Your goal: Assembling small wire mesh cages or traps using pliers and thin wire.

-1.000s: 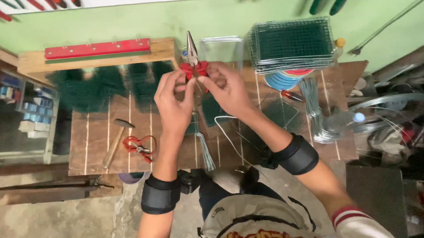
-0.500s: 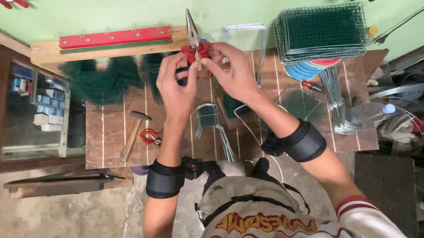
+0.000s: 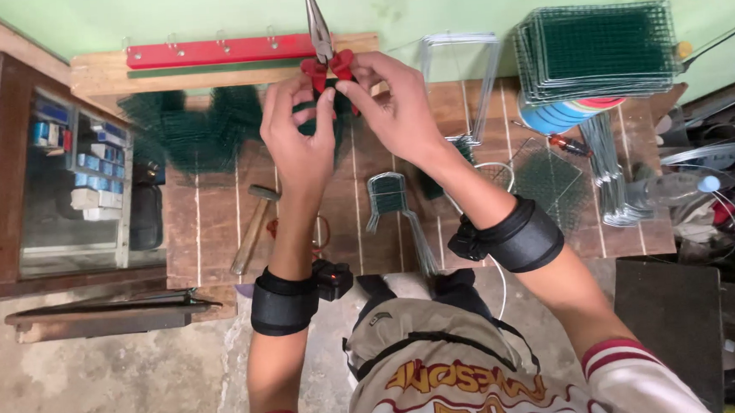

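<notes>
Both my hands are raised together over the wooden workbench [image 3: 215,216]. They grip the red handles of a pair of long-nose pliers [image 3: 320,31], whose thin jaws point away from me toward the green wall. My left hand [image 3: 295,130] wraps the left handle and my right hand [image 3: 391,103] the right one. Whether a wire sits in the jaws cannot be made out. Each wrist carries a black band.
A hammer [image 3: 252,226] lies on the bench at the left. Dark green wire mesh [image 3: 193,128] is heaped at the back left. Stacked mesh panels [image 3: 600,48] stand at the back right. A small bent mesh piece [image 3: 388,194] and loose wire loops lie in the middle.
My hands and the pliers have stayed together. The camera has tipped down, so more of my torso and the floor show, and the bench sits higher in view.
</notes>
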